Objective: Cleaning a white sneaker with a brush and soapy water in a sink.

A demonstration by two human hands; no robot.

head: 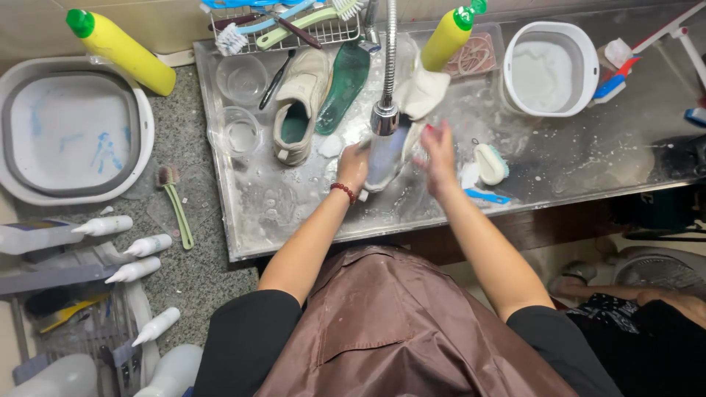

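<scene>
Both hands gripped a pale shoe (386, 158) under the faucet head (384, 117) — left hand (353, 167) closed on its heel end, right hand (439, 158) blurred, fingers spread along its side — held over the wet steel tray (588, 158), beside a second shoe (300, 103) and a green insole (344, 81)

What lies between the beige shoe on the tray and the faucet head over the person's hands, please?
In the head view, a dark green insole lies on the wet metal tray, between the beige shoe and the faucet head, angled beside the shoe.
</scene>
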